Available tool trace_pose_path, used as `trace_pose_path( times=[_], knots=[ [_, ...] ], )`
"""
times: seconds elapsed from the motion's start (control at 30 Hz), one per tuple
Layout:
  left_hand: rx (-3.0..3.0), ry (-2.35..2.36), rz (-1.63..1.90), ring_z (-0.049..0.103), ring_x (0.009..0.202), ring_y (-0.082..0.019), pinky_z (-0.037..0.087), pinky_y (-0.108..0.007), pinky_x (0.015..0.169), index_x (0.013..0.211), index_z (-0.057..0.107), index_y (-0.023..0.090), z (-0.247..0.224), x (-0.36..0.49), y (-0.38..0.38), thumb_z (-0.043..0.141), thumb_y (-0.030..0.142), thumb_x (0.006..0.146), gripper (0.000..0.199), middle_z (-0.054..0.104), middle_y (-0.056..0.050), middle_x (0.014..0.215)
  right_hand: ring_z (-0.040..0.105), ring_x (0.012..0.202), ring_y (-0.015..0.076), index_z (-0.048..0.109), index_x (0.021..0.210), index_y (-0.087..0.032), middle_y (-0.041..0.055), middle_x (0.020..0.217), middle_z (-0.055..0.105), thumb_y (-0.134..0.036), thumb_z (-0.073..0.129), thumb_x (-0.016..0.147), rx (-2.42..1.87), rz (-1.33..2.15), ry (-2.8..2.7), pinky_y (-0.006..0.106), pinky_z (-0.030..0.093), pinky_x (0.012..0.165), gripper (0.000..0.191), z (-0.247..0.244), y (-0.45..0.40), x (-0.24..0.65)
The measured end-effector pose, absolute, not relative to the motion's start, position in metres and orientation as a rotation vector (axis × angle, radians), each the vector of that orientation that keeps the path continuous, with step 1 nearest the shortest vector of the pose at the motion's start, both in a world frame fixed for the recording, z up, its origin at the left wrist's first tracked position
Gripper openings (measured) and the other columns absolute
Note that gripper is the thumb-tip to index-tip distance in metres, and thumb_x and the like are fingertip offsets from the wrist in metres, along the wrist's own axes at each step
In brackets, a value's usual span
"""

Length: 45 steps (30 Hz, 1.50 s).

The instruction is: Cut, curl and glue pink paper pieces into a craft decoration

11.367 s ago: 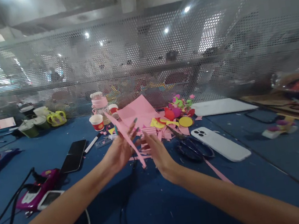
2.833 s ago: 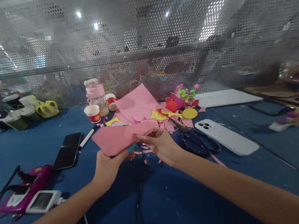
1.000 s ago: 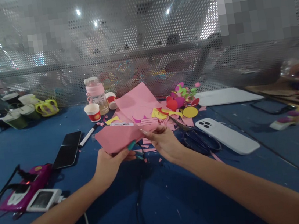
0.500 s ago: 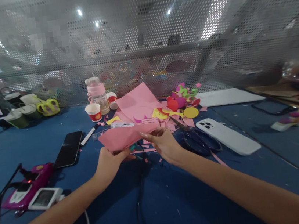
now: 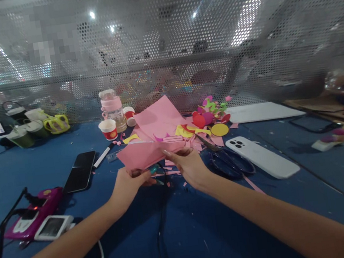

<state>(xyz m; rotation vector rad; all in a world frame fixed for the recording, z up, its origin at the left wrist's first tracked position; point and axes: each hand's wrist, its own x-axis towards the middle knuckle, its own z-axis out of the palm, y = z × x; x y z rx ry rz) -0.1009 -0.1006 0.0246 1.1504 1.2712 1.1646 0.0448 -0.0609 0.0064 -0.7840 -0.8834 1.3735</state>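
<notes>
A folded sheet of pink paper [image 5: 140, 155] is held between my two hands, above the blue table. My left hand [image 5: 129, 186] is closed on its lower left edge, the thumb stretched toward the middle. On its right end my right hand [image 5: 190, 165] pinches it between thumb and fingers. Behind the paper lies a heap of pink paper pieces [image 5: 159, 116] with yellow, purple and red cut-outs. Scissors with dark blue handles [image 5: 228, 161] lie just right of my right hand. A yellow paper oval [image 5: 220, 129] rests beyond them.
A white phone [image 5: 262, 157] lies on the right, a black phone [image 5: 80, 171] on the left. Left of that are a purple power strip [image 5: 32, 215] and cables. Paper cups [image 5: 108, 129] and a pink-lidded bottle [image 5: 112, 109] stand before the perforated metal screen [image 5: 158, 32].
The folded pink paper has shifted slightly right and tilted in my hands, its left end now lower at the side. My hands keep nearly the same place and grip.
</notes>
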Motion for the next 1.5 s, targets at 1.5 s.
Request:
trace_pose_path(
  times=[1.5],
  knots=[
    [0.934, 1.029, 1.514, 0.058, 0.054, -0.011, 0.048, -0.02, 0.049, 0.063, 0.067, 0.013, 0.02, -0.108, -0.096, 0.073, 0.029, 0.052, 0.02, 0.065, -0.001, 0.058, 0.06, 0.051, 0.0143, 0.067, 0.071, -0.014, 0.0022, 0.062, 0.067, -0.031, 0.075, 0.049, -0.798, 1.63, -0.831, 0.024, 0.046, 0.046, 0.029, 0.003, -0.084, 0.024]
  ],
)
